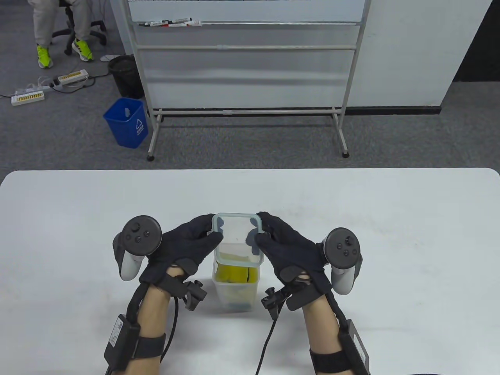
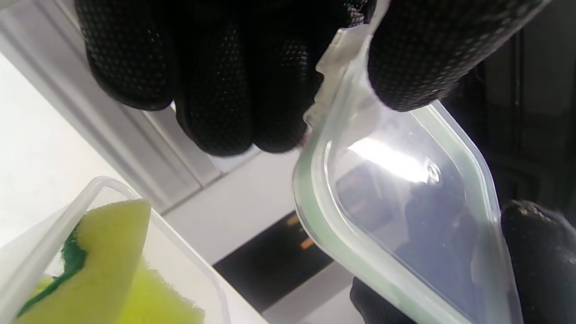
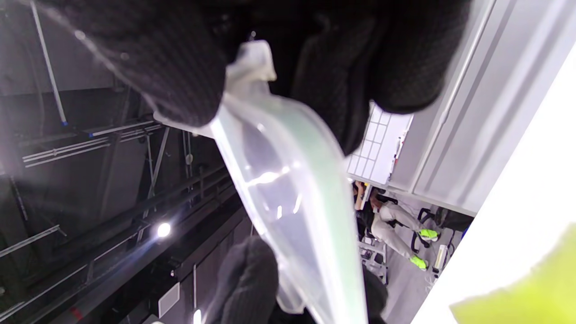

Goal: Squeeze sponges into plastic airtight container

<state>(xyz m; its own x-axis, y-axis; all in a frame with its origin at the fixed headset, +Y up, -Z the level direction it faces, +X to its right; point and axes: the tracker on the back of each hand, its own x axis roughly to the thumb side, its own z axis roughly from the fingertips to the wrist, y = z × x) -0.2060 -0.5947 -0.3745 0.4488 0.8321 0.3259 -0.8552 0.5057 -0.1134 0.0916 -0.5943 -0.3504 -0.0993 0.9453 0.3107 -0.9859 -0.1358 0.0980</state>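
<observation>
Sponges (image 1: 234,273), yellow and green, sit packed inside the clear container (image 1: 236,295) on the white table (image 1: 390,234). Above it, the left hand (image 1: 187,244) and right hand (image 1: 287,246) pinch opposite edges of the lid (image 1: 237,234).
</observation>
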